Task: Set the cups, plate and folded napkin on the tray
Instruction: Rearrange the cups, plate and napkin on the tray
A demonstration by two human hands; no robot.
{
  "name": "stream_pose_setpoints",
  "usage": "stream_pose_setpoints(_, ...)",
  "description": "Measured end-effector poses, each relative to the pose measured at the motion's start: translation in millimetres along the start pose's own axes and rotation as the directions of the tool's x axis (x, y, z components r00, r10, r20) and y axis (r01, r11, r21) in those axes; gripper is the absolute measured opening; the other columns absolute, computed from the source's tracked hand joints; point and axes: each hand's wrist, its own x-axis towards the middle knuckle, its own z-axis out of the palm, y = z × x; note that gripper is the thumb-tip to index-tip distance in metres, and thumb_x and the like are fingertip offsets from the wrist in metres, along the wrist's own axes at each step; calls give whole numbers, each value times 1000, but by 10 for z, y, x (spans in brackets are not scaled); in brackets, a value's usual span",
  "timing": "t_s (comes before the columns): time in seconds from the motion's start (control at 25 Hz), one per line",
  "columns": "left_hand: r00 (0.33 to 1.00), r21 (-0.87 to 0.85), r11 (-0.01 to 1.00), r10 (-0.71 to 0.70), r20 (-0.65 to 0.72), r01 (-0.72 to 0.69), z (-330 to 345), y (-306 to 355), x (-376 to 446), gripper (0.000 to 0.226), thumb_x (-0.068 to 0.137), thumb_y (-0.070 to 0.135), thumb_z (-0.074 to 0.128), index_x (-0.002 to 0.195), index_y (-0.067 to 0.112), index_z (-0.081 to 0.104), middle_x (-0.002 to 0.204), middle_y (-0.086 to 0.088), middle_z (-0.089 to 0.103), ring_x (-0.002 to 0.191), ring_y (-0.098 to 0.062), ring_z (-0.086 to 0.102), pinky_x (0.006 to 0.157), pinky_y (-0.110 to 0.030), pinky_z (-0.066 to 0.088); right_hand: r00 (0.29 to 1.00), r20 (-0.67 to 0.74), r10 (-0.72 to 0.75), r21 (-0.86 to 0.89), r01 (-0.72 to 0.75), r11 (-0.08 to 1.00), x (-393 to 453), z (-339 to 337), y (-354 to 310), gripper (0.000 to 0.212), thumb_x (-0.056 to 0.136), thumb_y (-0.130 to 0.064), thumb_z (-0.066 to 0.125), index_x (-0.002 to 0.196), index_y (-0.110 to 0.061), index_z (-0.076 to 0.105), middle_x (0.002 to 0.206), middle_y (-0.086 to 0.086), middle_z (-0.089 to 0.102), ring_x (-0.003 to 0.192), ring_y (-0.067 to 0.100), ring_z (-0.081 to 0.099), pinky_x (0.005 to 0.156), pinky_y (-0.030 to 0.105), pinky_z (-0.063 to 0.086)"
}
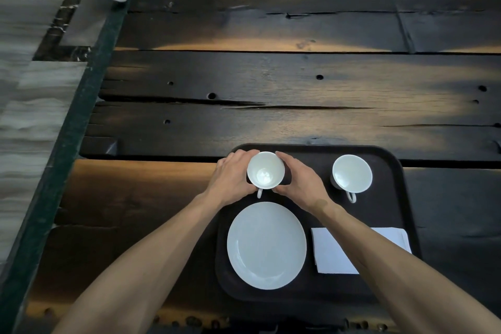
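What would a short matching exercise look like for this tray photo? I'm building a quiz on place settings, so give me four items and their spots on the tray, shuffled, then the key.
Items:
1. cup between the hands
2. second cup
3. plate
4. folded napkin

Places on the tray:
A. near right, partly under the right forearm
B. far left corner, cupped by the left hand and right hand
C. near left
D. far right, untouched

Pairs: 1-B, 2-D, 3-C, 4-A
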Motion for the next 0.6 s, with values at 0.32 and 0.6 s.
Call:
stream_pose_setpoints(0.32, 993, -66, 994, -91, -70, 86, 110, 52, -26, 80, 61, 49, 85, 125, 30, 42, 127, 6, 52, 116, -18, 49, 95, -37, 42, 1000, 19, -12, 57, 11, 998, 48, 1, -11, 84, 72, -32, 81, 144, -32, 37, 142, -10, 52, 129, 16, 50, 104, 42, 46)
stream_pose_setpoints(0.6, 1000, -90, 996, -19, 18, 20, 19, -52, -4, 89, 70, 43, 82, 145, 34, 35, 148, 10, 44, 142, -14, 29, 114, -47, 26, 999, -37, 24, 98, -20, 995, -27, 48, -74, 75, 60, -48, 80, 122, -48, 39, 119, -22, 62, 107, 9, 59, 79, 32, 48)
